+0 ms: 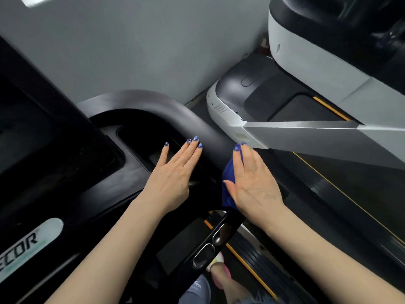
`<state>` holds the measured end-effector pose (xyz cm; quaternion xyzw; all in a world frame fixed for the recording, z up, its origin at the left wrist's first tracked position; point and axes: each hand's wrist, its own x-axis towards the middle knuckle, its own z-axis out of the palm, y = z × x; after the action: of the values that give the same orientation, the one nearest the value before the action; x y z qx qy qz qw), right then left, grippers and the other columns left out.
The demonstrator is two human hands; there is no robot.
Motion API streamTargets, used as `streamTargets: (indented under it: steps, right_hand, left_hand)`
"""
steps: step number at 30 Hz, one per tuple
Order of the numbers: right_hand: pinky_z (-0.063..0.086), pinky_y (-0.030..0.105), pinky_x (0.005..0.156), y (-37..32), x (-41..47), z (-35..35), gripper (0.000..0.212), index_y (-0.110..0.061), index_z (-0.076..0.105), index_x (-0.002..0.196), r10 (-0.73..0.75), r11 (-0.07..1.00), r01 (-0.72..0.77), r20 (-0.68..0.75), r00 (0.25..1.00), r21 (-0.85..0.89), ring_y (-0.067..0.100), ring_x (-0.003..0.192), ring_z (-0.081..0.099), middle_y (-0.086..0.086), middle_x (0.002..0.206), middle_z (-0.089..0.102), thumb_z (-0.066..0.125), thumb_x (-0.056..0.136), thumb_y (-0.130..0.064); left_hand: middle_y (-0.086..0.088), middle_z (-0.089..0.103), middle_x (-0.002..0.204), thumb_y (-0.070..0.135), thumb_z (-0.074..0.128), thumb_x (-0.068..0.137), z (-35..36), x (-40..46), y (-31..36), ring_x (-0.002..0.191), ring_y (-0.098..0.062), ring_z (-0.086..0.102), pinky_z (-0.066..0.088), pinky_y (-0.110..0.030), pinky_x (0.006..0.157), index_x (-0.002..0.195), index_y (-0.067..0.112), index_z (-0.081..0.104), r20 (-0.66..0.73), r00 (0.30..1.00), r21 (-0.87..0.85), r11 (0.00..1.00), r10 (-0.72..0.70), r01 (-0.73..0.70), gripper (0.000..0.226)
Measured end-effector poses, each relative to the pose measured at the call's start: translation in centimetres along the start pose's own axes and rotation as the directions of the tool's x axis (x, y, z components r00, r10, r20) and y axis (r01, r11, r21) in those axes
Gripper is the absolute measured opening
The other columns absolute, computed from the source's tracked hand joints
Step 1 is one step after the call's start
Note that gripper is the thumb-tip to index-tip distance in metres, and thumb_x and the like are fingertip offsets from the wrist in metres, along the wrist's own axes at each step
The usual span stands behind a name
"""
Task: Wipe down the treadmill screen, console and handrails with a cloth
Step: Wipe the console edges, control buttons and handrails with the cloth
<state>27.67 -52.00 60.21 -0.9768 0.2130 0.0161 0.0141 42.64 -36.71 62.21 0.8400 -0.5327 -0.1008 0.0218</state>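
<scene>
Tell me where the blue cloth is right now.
In the head view, the blue cloth sits right of centre, pressed under the right hand against the black curved handrail, beside the left hand.

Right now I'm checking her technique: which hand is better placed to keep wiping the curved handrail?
Right. The right hand already presses the blue cloth flat against the handrail. The left hand rests bare on it, with no cloth.

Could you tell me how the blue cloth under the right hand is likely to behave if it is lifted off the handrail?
The blue cloth bunches under the right hand, so it is probably floppy. It looks thin, so likely light, and would drape over the handrail.
</scene>
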Motion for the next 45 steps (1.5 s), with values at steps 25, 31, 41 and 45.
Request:
streamTargets:
  steps: [25, 31, 41, 45]
  right_hand:
    - [0.034, 0.047, 0.112, -5.4, 8.5, -0.2, 0.085, 0.010, 0.031, 0.145, -0.016, 1.000, 0.015, -0.042, 0.999, -0.025, 0.045, 0.134, 0.037, 0.031, 0.148, 0.033, 0.066, 0.086, -0.040]
    - [0.034, 0.048, 0.113, -4.9, 8.0, 0.0, 0.085, 0.011, 0.031, 0.145, -0.083, 0.994, 0.082, -0.017, 0.996, -0.070, 0.045, 0.136, 0.035, 0.032, 0.149, 0.032, 0.067, 0.084, -0.036]
    - [0.019, 0.048, 0.119, -5.5, 10.3, 1.2, 0.073, 0.007, 0.007, 0.150, -0.315, 0.942, 0.300, -0.096, 0.944, -0.149, 0.040, 0.148, 0.010, 0.024, 0.158, 0.010, 0.046, 0.095, -0.020]
    - [0.027, 0.048, 0.114, -5.0, 11.7, 1.1, 0.058, 0.005, 0.044, 0.140, -0.504, 0.856, 0.468, -0.160, 0.848, -0.217, 0.042, 0.138, 0.037, 0.019, 0.151, 0.040, 0.044, 0.088, -0.020]
  left_hand:
    - [0.000, -0.007, 0.164, 0.043, 0.009, 0.100, -1.4, -6.3, -8.0, 0.150, -0.012, -0.012, -0.010, -0.035, 0.121, 0.156, 0.015, 0.000, -0.076, 0.951, 0.061, 0.951, -0.298, 0.303, 0.063]
    - [-0.006, 0.019, 0.162, 0.045, 0.011, 0.098, -1.2, -6.9, -8.6, 0.149, -0.018, 0.014, -0.001, -0.041, 0.121, 0.153, 0.009, 0.022, -0.123, 0.953, 0.186, 0.936, -0.278, 0.298, 0.067]
    - [-0.011, 0.043, 0.153, 0.036, 0.026, 0.098, -1.1, -7.2, -9.2, 0.141, -0.024, 0.040, 0.010, -0.048, 0.118, 0.145, 0.004, 0.043, -0.168, 0.961, 0.253, 0.933, -0.219, 0.256, 0.059]
    - [-0.011, 0.043, 0.152, 0.034, 0.027, 0.098, -1.1, -7.5, -9.5, 0.142, -0.023, 0.038, 0.005, -0.046, 0.119, 0.145, 0.004, 0.045, -0.186, 0.959, 0.271, 0.927, -0.216, 0.261, 0.058]
